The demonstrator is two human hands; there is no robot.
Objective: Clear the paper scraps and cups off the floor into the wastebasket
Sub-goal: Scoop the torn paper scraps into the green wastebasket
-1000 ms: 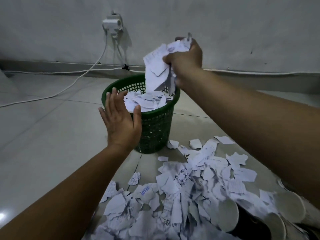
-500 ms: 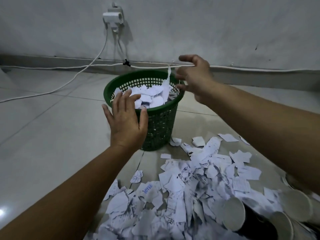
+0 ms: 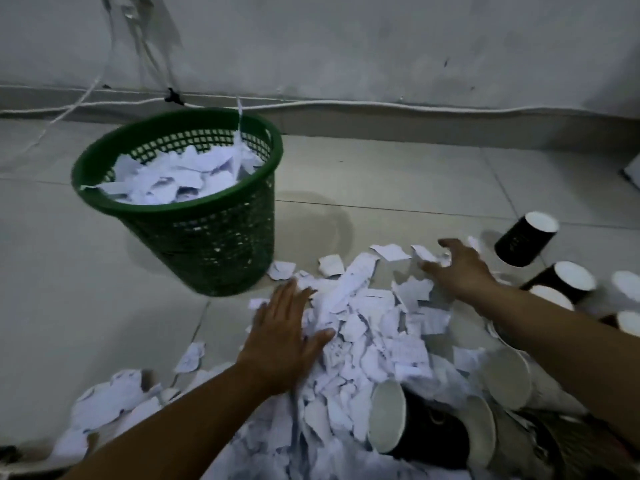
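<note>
A green mesh wastebasket (image 3: 214, 244) stands on the tiled floor at the left, filled near its rim with white paper scraps. A wide heap of torn paper scraps (image 3: 360, 327) covers the floor in front of it. My left hand (image 3: 284, 334) lies flat, fingers spread, on the heap's left side. My right hand (image 3: 460, 268) reaches over the heap's far right edge, fingers apart, touching loose scraps. Black paper cups with white insides lie around: one (image 3: 526, 242) at the right, another (image 3: 415, 427) half buried in the heap near me.
More paper cups (image 3: 564, 282) cluster at the right edge. White cables (image 3: 346, 105) run along the base of the grey wall behind the basket. Bare floor tiles (image 3: 69, 289) stretch to the left.
My right hand let the scraps fall into the basket and came down to the heap's right edge. My left hand left the basket's rim and dropped onto the heap. The view tilted down.
</note>
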